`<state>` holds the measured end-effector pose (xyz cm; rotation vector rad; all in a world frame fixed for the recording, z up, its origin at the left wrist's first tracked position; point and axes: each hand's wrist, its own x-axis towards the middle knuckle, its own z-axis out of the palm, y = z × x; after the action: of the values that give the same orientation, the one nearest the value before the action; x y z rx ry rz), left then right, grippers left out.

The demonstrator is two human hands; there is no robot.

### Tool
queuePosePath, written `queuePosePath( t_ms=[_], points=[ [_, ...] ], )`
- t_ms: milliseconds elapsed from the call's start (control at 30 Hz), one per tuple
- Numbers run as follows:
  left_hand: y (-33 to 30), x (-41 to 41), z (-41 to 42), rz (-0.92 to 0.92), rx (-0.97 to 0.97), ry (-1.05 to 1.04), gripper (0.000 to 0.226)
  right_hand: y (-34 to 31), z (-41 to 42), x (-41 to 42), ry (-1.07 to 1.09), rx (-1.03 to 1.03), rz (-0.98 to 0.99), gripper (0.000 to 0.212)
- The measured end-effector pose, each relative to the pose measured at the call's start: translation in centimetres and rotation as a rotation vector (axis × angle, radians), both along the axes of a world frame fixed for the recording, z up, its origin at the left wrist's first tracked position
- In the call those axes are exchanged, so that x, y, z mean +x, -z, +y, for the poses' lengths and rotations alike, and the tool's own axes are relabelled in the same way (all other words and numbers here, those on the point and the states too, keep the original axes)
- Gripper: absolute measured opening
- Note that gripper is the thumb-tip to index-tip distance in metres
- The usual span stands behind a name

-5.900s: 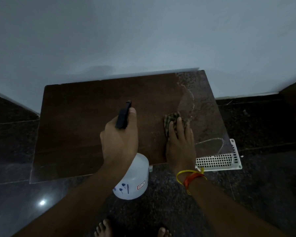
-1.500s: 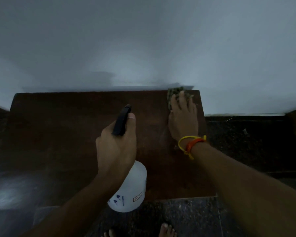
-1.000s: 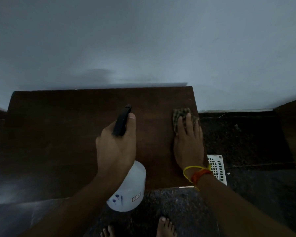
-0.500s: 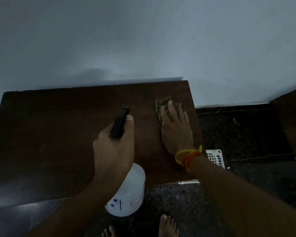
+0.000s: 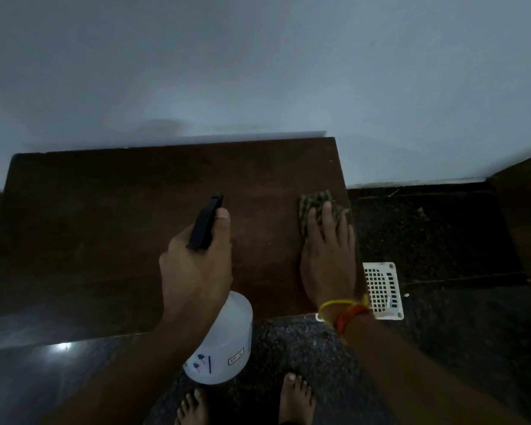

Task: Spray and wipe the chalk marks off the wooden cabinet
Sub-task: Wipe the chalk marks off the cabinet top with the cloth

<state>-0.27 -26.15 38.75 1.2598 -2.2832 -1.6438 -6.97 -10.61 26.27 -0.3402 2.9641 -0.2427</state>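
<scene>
The dark wooden cabinet top (image 5: 129,216) fills the middle of the view, against a pale wall. I see no chalk marks on it. My left hand (image 5: 196,271) grips the black head of a white spray bottle (image 5: 224,342) above the cabinet's front edge, thumb on top. My right hand (image 5: 328,259) lies flat with straight fingers on a checked cloth (image 5: 314,204), pressing it onto the cabinet near its right edge. Most of the cloth is under my fingers.
A white plastic grille (image 5: 382,289) lies on the dark speckled floor right of the cabinet. My bare feet (image 5: 295,400) stand in front of it. A dark wooden piece (image 5: 524,216) stands at the far right.
Chalk marks on the right part of the cabinet top 5.9 s ago are gone. Over the last second my right hand slid the cloth left and back to the right edge. My left hand kept still.
</scene>
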Motion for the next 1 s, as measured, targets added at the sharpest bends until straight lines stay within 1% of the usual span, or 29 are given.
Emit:
queuePosePath(
  t_ms=[67, 167, 267, 333, 400, 533, 633, 733, 800, 900, 967, 1000],
  points=[
    [0.0, 0.5, 0.3, -0.003, -0.009, -0.008, 0.034, -0.1, -1.8, 2.0, -0.027, -0.025, -0.001, 0.06],
    [-0.2, 1.2, 0.4, -0.011, -0.018, -0.021, 0.035, -0.2, -4.2, 4.5, -0.166, -0.047, -0.017, 0.059],
    [-0.2, 2.1, 0.5, -0.007, -0.02, -0.024, 0.034, 0.0, -4.0, 5.2, -0.296, -0.029, -0.006, 0.057],
    [-0.3, 2.6, 0.4, -0.007, -0.022, -0.033, 0.035, 0.2, -2.8, 4.6, -0.338, 0.002, 0.025, 0.057],
    [-0.3, 3.1, 0.3, 0.0, -0.018, -0.046, 0.035, 0.6, -1.2, 3.8, -0.281, 0.008, 0.064, 0.058],
    [0.1, 4.9, 0.1, 0.016, -0.007, -0.048, 0.032, 0.8, 1.4, 4.2, -0.089, 0.002, 0.063, 0.061],
    [0.7, 6.8, 0.0, 0.043, -0.002, -0.033, 0.037, 0.6, 0.6, 5.8, 0.047, -0.017, 0.072, 0.061],
    [1.2, 9.2, -0.3, 0.085, 0.006, -0.025, 0.043, 0.4, -1.6, 7.6, 0.072, -0.02, 0.066, 0.061],
    [1.5, 11.1, -0.4, 0.125, 0.028, -0.03, 0.041, 0.4, -3.2, 9.1, -0.013, -0.031, 0.038, 0.061],
    [1.8, 14.0, -0.9, 0.185, 0.055, -0.043, 0.037, 0.9, -4.0, 11.0, -0.248, -0.023, 0.014, 0.056],
    [2.1, 16.0, -1.3, 0.215, 0.082, -0.035, 0.036, 0.8, -3.1, 10.9, -0.309, -0.017, 0.017, 0.059],
    [2.1, 17.0, -1.6, 0.228, 0.093, -0.031, 0.036, 0.8, -2.3, 10.6, -0.297, -0.006, 0.011, 0.06]
  ],
)
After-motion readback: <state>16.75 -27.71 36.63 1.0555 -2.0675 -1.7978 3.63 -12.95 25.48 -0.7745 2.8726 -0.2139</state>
